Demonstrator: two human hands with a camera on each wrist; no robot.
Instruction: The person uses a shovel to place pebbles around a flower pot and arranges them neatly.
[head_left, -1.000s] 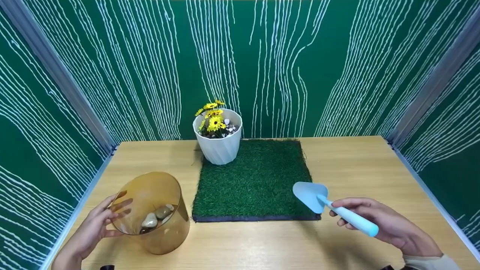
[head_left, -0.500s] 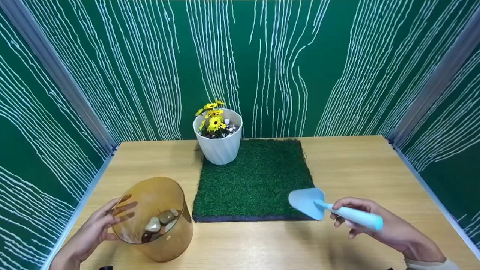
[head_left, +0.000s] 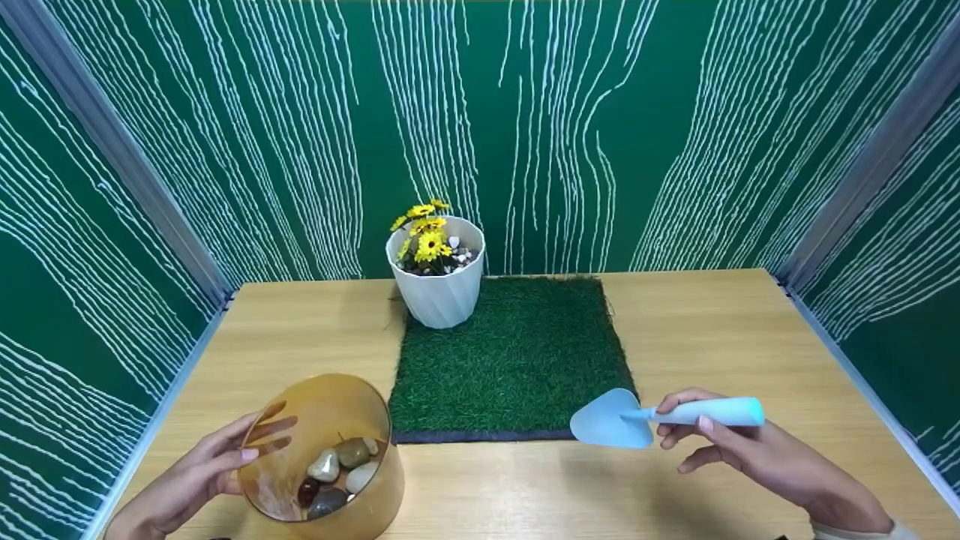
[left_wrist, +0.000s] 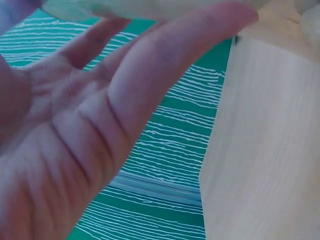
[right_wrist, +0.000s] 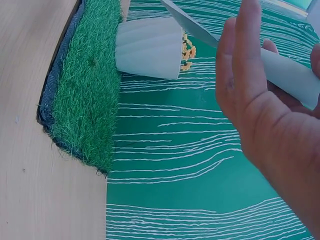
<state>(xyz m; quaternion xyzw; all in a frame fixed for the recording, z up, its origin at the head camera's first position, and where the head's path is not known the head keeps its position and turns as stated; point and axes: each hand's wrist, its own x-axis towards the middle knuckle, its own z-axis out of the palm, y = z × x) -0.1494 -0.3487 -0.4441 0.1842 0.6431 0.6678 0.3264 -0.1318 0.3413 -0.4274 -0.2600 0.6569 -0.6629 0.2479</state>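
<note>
My left hand [head_left: 199,472] holds an amber see-through container [head_left: 367,491] from its left side, fingers spread along the wall and thumb by the rim. The container leans toward me, and several smooth stones [head_left: 351,453] in grey, brown and white lie inside it. In my right hand [head_left: 739,442], thumb and fingers hold the handle of a light blue hand trowel [head_left: 615,420]. The trowel lies nearly level, its blade pointing left over the front right corner of the grass mat. The left wrist view shows the thumb [left_wrist: 165,55] up close against the container's edge.
A white pot [head_left: 441,300] with yellow flowers [head_left: 430,245] and pebbles stands on the back left of a green artificial grass mat [head_left: 517,367]. Beneath lies a wooden table [head_left: 712,322], enclosed by green walls [head_left: 495,135] with white wavy lines.
The container has shifted right and toward me, its opening now showing more of the stones. My right hand has turned the trowel toward level, with the blade slightly lower and farther left.
</note>
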